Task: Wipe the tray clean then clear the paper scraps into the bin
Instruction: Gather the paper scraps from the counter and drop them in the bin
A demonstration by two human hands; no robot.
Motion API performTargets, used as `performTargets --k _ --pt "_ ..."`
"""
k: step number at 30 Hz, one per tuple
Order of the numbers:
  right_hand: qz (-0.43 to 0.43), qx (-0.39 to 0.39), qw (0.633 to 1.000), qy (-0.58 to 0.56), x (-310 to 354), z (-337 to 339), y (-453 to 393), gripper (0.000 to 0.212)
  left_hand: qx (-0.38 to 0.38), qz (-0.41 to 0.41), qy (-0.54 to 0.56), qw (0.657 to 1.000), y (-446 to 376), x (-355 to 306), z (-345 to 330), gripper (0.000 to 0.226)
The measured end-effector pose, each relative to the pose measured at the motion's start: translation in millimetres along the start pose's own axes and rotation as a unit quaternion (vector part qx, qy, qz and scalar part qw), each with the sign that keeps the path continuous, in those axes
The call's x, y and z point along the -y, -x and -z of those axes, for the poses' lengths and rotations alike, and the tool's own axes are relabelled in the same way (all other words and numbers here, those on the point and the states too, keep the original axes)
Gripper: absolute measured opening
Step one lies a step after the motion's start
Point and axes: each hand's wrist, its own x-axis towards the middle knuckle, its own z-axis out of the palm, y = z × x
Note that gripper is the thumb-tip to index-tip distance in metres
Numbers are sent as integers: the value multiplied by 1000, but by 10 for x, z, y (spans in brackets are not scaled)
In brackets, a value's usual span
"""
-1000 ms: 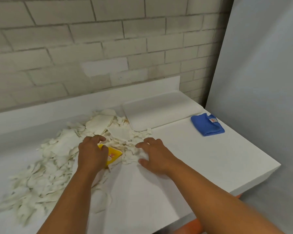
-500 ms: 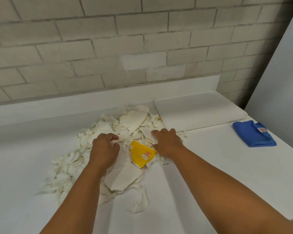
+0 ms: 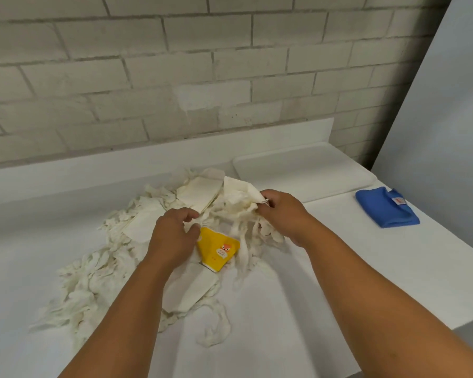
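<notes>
Paper scraps lie heaped on the white worktop, pile spreading from centre out to 8 o'clock. Your right hand sits at the pile's 2 o'clock edge, fingers curled round a bunch of torn scraps, lifting them so strips hang down from the grip. Your left hand is at the pile's middle, fingers curled, thumb and forefinger close together at a scrap edge; can't tell whether they really pinch it or only touch. Yellow printed piece lies between your two hands, just beside the left thumb, with a small cartoon picture on it. A larger flat sheet piece sits at 12 o'clock of the left hand, another flat piece at 6 o'clock of the yellow one, partly under your left forearm. One loose curled scrap lies apart from the pile toward 6 o'clock. White tray rests on the worktop at 1 o'clock of the pile, against the upstand, its near-left corner touching the scraps. Blue folded cloth lies at 3 o'clock, near the tray's right end, well apart from the scraps. Brick wall stands behind the worktop.
</notes>
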Motion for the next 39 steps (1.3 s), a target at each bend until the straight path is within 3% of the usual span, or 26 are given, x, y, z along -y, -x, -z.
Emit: performTargets --k 4,10,14,18,20,24,26,29,32,35,37,39 --pt "-53 5 996 -68 -73 167 77 9 24 -22 22 999 56 -110 -63 19" --pt "-75 10 985 -157 -142 406 308 22 53 -16 19 998 118 -131 -49 14" --pt "-97 60 967 -230 -188 406 427 22 160 -48 55 984 238 -284 -109 11" --pt "-89 72 973 -199 -174 413 488 19 240 -102 -35 965 349 -479 -387 48" --pt "-75 55 987 -129 -187 408 479 15 195 -124 -92 969 392 -558 -547 48" --pt "-56 5 998 -1 -237 430 482 11 60 -88 -85 991 352 -604 -706 47" --pt "-56 -10 998 1 -255 442 501 13 58 -80 -125 987 261 -557 -749 49" --pt "-49 -44 997 46 -286 426 526 19 99 -81 -214 968 147 -544 -761 30" --pt "-32 -88 968 231 -357 373 538 28 122 -84 -127 981 105 -578 -725 21" --pt "-44 -67 952 296 -441 294 564 33 127 -68 67 987 161 -702 -658 11" --pt "-61 -40 956 285 -473 259 584 31 180 5 252 951 202 -813 -624 8" --pt "-91 8 956 278 -502 245 609 35 238 38 315 918 218 -856 -623 15"
